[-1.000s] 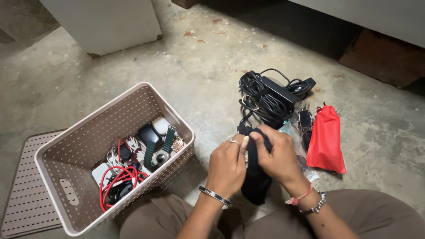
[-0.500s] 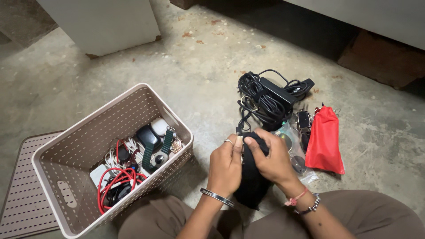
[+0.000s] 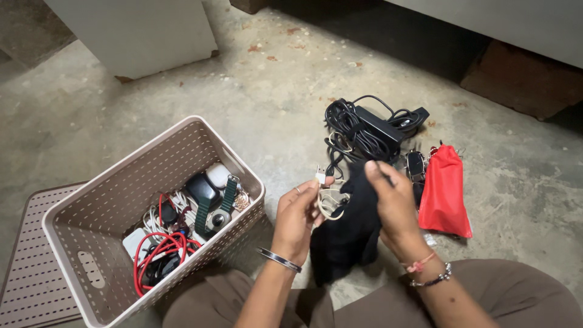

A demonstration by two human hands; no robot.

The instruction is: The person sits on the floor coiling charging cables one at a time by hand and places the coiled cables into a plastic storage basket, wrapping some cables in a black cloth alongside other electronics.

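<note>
My left hand [image 3: 299,217] pinches a coiled white cable [image 3: 328,199] with a small plug at its end. My right hand [image 3: 393,203] grips the top of a black cloth pouch [image 3: 346,234], which hangs down between my knees. The cable sits just at the pouch's mouth, partly out of it. Both hands are over the concrete floor, right of a beige perforated basket [image 3: 234,161].
The basket holds red cables [image 3: 163,248], a green-strapped watch [image 3: 220,203] and other small devices. Its lid [image 3: 29,267] lies on the floor at left. A black power adapter with tangled cords [image 3: 369,130], a red pouch [image 3: 445,191] and a white cabinet [image 3: 143,30] are nearby.
My hands have separated. The left hand has drawn the white cable out from the black pouch, and the right hand has shifted rightward holding the pouch.
</note>
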